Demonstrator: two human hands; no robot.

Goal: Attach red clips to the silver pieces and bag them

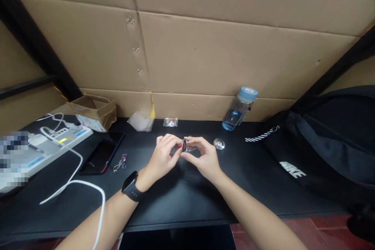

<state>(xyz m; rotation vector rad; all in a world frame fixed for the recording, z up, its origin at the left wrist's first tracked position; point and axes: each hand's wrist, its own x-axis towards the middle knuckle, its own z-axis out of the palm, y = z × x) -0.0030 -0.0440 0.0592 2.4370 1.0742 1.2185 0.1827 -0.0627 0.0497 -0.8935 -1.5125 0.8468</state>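
Above the middle of the black table, my left hand (165, 152) and my right hand (202, 155) face each other, fingers bent into a pinch. Between their fingertips is a small dark disc-like piece (184, 145), seen nearly edge-on. Something red and something clear and shiny show around it, partly covered by my fingers; its exact kind cannot be made out. On my left wrist sits a black watch (131, 186). Just right of my right hand lies a clear, shiny round piece (219, 144). Beyond my hands rests a small clear packet with a round silvery item (170, 122).
A phone (103, 154), a keychain (120, 163), a power strip (79, 134) with white cables and a paper bag (96, 109) lie left. A plastic bag (142, 121) and water bottle (238, 109) stand by the cardboard wall (205, 58). A black backpack (322, 144) fills the right.
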